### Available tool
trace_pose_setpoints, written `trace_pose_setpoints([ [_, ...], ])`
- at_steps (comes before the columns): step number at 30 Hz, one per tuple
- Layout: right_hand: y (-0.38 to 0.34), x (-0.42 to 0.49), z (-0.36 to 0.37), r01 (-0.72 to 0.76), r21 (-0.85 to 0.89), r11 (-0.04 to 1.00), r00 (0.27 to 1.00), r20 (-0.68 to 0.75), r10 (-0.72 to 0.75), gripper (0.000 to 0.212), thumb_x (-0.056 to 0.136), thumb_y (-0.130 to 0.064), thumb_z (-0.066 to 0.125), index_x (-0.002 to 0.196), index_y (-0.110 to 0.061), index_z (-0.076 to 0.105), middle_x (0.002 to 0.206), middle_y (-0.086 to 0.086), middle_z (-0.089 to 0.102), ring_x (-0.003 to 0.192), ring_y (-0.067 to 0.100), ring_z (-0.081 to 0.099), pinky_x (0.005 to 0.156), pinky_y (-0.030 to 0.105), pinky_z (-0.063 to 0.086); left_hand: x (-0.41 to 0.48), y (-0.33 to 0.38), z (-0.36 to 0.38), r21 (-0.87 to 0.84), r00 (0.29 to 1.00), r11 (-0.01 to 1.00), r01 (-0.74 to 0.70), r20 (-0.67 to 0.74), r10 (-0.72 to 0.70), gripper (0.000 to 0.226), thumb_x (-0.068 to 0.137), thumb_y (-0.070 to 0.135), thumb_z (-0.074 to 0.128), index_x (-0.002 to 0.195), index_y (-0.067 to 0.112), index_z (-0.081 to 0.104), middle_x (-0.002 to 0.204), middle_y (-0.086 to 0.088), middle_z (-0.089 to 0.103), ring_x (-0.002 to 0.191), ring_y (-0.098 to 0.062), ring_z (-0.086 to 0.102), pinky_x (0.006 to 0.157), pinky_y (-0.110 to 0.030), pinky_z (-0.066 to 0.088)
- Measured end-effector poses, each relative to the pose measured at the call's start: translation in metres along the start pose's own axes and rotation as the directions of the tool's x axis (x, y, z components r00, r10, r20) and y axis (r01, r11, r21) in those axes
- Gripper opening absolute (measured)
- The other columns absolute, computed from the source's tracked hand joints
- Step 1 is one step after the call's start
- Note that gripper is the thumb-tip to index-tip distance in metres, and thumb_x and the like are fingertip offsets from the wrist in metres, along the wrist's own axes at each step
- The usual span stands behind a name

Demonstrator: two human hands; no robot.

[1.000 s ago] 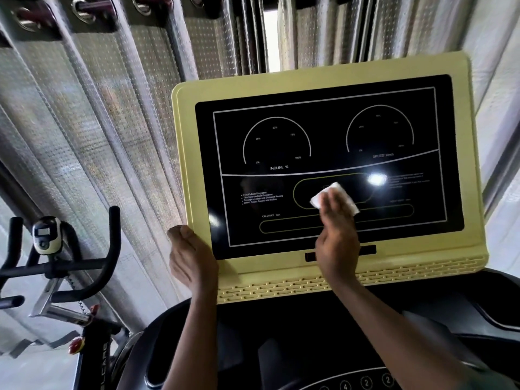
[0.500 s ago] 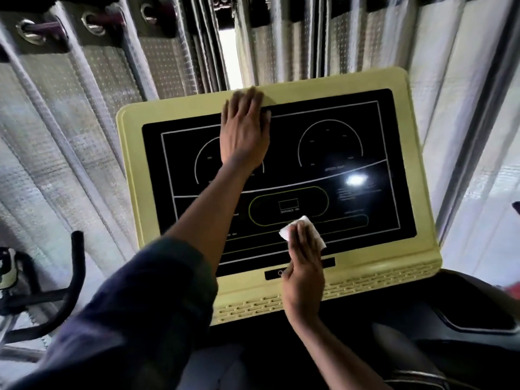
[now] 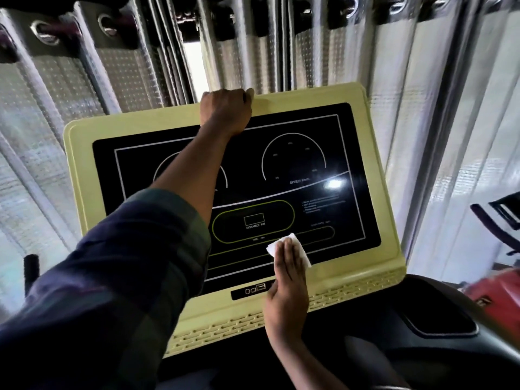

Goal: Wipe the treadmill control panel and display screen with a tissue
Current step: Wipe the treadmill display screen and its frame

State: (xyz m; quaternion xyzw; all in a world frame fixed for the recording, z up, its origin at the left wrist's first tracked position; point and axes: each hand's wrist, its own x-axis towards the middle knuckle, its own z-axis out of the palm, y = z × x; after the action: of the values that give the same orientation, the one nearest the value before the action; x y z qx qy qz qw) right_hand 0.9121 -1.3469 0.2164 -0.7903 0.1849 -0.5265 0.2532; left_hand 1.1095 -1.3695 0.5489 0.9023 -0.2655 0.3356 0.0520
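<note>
Pale-yellow plastic frames the treadmill control panel (image 3: 374,175), which tilts back toward the head camera with its black display screen (image 3: 281,190) set inside a wide border on every side. The left hand (image 3: 226,114) reaches across the glass to the panel's top edge. Its grip is curled over that rim, fingers hidden behind it and knuckles up, and the dark checked sleeve (image 3: 126,277) covers the screen's lower left corner. The right hand (image 3: 287,282) lies low on the screen near the bottom border, its grip spread flat with the fingers straight and close together, pressing the white tissue (image 3: 301,253) against the glass just right of the oval marked DISTANCE KM. The tissue's corners show on both sides of the fingers. Bare glass runs to the right of the tissue and above it up to the speed dial. A band of vent slots (image 3: 351,291) runs along the lower edge, with the black treadmill housing (image 3: 422,333) just below. Silvery curtains (image 3: 126,80) hang close behind the top rim, and a blurred red object (image 3: 498,288) sits at the far right.
</note>
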Motion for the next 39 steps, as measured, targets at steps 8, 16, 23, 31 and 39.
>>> trace_pose_setpoints([
  [8, 0.063, 0.082, -0.021, -0.287, 0.01, 0.958, 0.93, -0.239, 0.281, 0.072, 0.086, 0.012, 0.045, 0.153, -0.015, 0.038, 0.159, 0.004, 0.034, 0.15, 0.021, 0.028, 0.118, 0.049, 0.034, -0.001, 0.001, 0.005, -0.004, 0.999, 1.0, 0.001, -0.049, -0.001, 0.051, 0.105, 0.039, 0.022, 0.119, 0.015, 0.066, 0.117, -0.018, 0.068, 0.109, -0.033, 0.061, 0.098, -0.041, 0.034],
  [16, 0.033, 0.016, -0.012, -0.066, -0.023, 0.998, 0.995, -0.073, 0.064, 0.079, 0.081, 0.017, 0.047, 0.153, -0.013, 0.038, 0.163, 0.001, 0.03, 0.152, 0.017, 0.024, 0.116, 0.05, 0.038, -0.001, 0.002, 0.011, -0.036, 0.992, 0.999, 0.004, -0.122, -0.008, 0.05, 0.105, 0.038, 0.025, 0.115, 0.014, 0.067, 0.116, -0.019, 0.068, 0.109, -0.035, 0.06, 0.1, -0.043, 0.032],
  [23, 0.106, 0.083, -0.043, -0.208, -0.005, 0.978, 0.944, -0.262, 0.2, 0.066, 0.085, 0.013, 0.045, 0.147, -0.012, 0.048, 0.156, 0.003, 0.04, 0.147, 0.023, 0.036, 0.114, 0.053, 0.04, -0.001, 0.001, 0.016, -0.064, 0.987, 0.998, -0.001, -0.162, -0.01, 0.05, 0.104, 0.038, 0.026, 0.114, 0.014, 0.068, 0.114, -0.019, 0.069, 0.107, -0.036, 0.06, 0.101, -0.044, 0.032],
  [31, 0.116, 0.107, -0.038, -0.189, -0.001, 0.982, 0.928, -0.328, 0.178, 0.063, 0.084, 0.009, 0.038, 0.144, -0.007, 0.051, 0.151, 0.009, 0.046, 0.145, 0.027, 0.038, 0.12, 0.049, 0.031, -0.001, 0.001, 0.018, -0.077, 0.983, 0.997, -0.004, -0.186, -0.011, 0.049, 0.104, 0.037, 0.026, 0.111, 0.014, 0.069, 0.112, -0.019, 0.069, 0.106, -0.036, 0.061, 0.099, -0.043, 0.033],
  [39, 0.112, 0.165, -0.038, -0.04, 0.024, 0.999, 0.975, -0.218, 0.044, 0.065, 0.087, 0.019, 0.045, 0.147, -0.006, 0.046, 0.155, 0.013, 0.041, 0.148, 0.027, 0.033, 0.119, 0.054, 0.03, -0.003, 0.003, 0.014, -0.083, 0.982, 0.997, 0.004, -0.188, -0.02, 0.05, 0.104, 0.037, 0.026, 0.111, 0.013, 0.069, 0.111, -0.019, 0.07, 0.105, -0.035, 0.061, 0.099, -0.043, 0.033],
])
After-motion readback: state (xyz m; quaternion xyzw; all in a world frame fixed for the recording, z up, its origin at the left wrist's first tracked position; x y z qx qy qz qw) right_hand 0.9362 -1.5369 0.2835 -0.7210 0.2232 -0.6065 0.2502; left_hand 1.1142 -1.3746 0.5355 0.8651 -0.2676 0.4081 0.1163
